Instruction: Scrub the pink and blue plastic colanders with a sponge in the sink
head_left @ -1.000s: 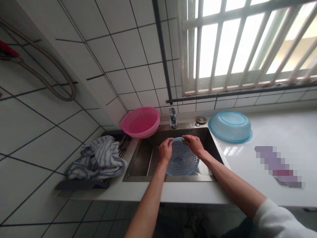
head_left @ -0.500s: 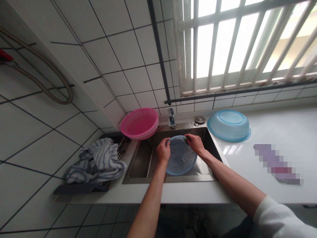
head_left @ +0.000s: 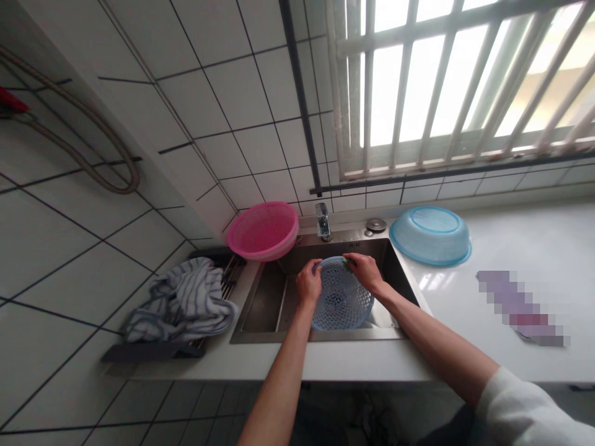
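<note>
A blue perforated plastic colander (head_left: 341,300) is held tilted over the steel sink (head_left: 264,303). My left hand (head_left: 309,286) grips its left rim with curled fingers. My right hand (head_left: 365,271) is closed at the colander's upper right rim, pressing a small dark green thing, perhaps a scrub pad, against it. Both forearms reach in from the bottom of the view.
A pink colander (head_left: 264,230) sits at the sink's back left. A tap (head_left: 322,221) stands behind the sink. An upturned light-blue basin (head_left: 430,235) lies on the white counter (head_left: 511,248). A striped cloth (head_left: 183,300) lies on a drying rack at left.
The colander has turned and shifted slightly in my hands, and my right hand has slid a little along its upper rim. Nothing else has moved.
</note>
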`<state>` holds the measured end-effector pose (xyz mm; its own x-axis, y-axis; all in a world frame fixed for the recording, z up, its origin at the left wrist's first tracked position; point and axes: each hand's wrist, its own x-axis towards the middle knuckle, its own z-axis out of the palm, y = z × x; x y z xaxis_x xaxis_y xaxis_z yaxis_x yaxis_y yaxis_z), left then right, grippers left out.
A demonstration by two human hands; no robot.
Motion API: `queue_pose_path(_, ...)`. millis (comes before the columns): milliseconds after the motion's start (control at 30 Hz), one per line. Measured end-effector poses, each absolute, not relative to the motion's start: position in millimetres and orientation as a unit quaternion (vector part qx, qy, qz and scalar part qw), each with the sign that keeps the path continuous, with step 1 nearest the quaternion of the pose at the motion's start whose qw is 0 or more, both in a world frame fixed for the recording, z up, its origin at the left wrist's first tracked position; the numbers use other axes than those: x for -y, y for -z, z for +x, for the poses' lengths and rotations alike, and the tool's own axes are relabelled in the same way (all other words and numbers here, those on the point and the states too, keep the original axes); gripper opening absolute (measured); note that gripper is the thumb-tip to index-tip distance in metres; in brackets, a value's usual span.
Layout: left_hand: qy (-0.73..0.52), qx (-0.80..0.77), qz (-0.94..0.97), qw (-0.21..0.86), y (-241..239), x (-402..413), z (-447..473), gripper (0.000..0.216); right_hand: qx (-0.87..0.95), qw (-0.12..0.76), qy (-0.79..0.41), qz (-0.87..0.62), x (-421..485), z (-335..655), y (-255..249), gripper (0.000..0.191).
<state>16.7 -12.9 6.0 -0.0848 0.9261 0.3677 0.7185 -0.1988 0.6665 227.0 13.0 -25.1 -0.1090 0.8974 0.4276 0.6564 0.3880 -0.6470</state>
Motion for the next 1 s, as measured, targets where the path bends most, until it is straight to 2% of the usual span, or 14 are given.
queue_pose_path(133, -0.367, -0.597, 0.701, 0.132, -7.1, 15.4, 20.1, 0.022, 0.772, 0.395, -0.151, -0.474, -10.2, 208.5, 23.7, 0.045)
queue_pose_path(300, -0.422, -0.681, 0.592, 0.091, -9.0, 13.2, 6.7, 0.021, 0.702, 0.411, -0.158, -0.559, -21.9, 235.4, 28.9, 0.042)
queue_pose_path(400, -0.448, -0.657, 0.599, 0.094, -6.8, 11.0, 6.8, 0.02, 0.68, 0.408, -0.152, -0.59, -22.8, 247.6, 31.6, 0.042)
queue_pose_path(567, -0.413, -0.564, 0.704, 0.123, -3.8, 12.7, 19.8, 0.019, 0.754, 0.405, -0.127, -0.502, -12.0, 219.4, 27.1, 0.045)
queue_pose_path(667, -0.416, -0.561, 0.706, 0.118, -4.2, 14.1, 18.3, 0.021, 0.777, 0.406, -0.125, -0.464, -10.2, 208.0, 23.6, 0.045)
queue_pose_path(867, -0.49, -0.615, 0.61, 0.101, 0.1, 5.2, -0.1, 0.017, 0.692, 0.449, -0.142, -0.547, -22.8, 241.1, 31.0, 0.042)
queue_pose_path(1000, -0.462, -0.586, 0.655, 0.118, 5.1, -0.2, 1.5, 0.018, 0.679, 0.472, -0.132, -0.547, -25.5, 252.2, 33.2, 0.04)
